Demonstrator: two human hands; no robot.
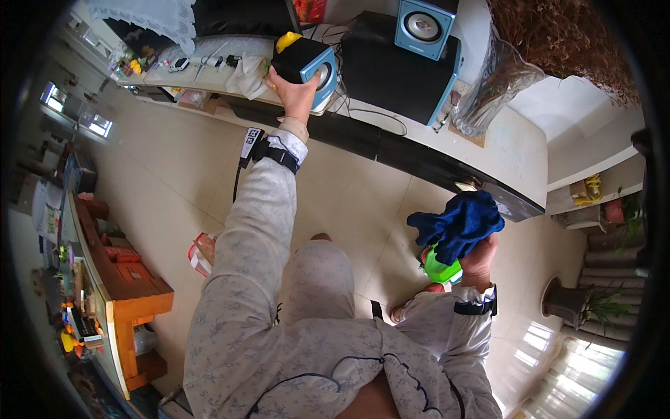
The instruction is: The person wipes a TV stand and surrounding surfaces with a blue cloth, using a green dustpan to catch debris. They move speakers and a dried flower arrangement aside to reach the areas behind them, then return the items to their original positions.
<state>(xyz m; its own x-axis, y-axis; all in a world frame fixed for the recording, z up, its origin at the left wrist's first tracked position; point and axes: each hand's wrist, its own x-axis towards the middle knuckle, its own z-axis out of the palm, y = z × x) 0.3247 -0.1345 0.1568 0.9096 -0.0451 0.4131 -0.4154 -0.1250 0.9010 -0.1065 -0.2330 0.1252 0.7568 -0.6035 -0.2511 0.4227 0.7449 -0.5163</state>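
My left hand [296, 94] grips a small speaker [299, 58] with a black top and blue front, thumb by its round cone and fingers at the opposite side. A yellow figurine [287, 41] sits by the back of its top. Whether the speaker is lifted off the long white cabinet [510, 144], I cannot tell. Beside it lies a crumpled white cloth [248, 76]. In my right hand [479, 262] is a bunched dark blue cloth [460, 222], held above the floor. A bright green container [439, 268] shows partly below that cloth.
Loose cables [379, 111] run beside a large black speaker box [396, 68], which carries a second blue speaker [425, 26]. A clear vase [479, 99] holds dried brown stems. To the left is a wooden table [141, 301]; a potted plant [566, 302] stands right.
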